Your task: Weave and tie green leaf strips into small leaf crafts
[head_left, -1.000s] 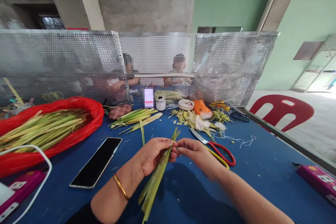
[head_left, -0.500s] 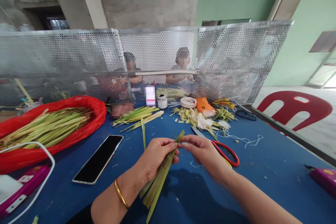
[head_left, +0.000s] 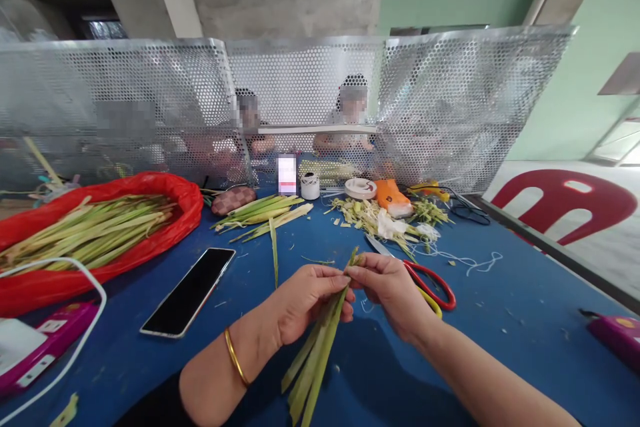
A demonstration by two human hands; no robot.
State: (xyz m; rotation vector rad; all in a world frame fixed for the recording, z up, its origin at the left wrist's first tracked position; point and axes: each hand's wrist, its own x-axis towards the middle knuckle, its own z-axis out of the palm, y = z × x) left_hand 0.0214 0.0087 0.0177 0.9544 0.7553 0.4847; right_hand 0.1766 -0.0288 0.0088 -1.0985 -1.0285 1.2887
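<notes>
A small bundle of long green leaf strips (head_left: 316, 355) hangs down toward me from my fingers. My left hand (head_left: 314, 299) is closed around its upper part, thumb pressed on top. The fingertips of my right hand (head_left: 383, 283) pinch the same bundle near its upper end, touching the left fingers. Just right of that hand lie scissors (head_left: 429, 283) with red and yellow handles, partly covered by it. A single leaf strip (head_left: 273, 250) rests on the blue table (head_left: 240, 307) beyond my left hand.
On the left are a red plastic bag (head_left: 187, 197) of leaf strips, a black phone (head_left: 190, 293) and a purple power strip (head_left: 47, 347). Leaf scraps (head_left: 365, 217), a tape roll (head_left: 360, 188) and an orange packet (head_left: 393, 197) lie ahead. Behind a perforated metal screen (head_left: 305, 93) people sit.
Both hands and the bundle have shifted slightly right. My right fingertips have moved from beside the bundle's top onto it. A thin sliver now shows on the table beyond my hands.
</notes>
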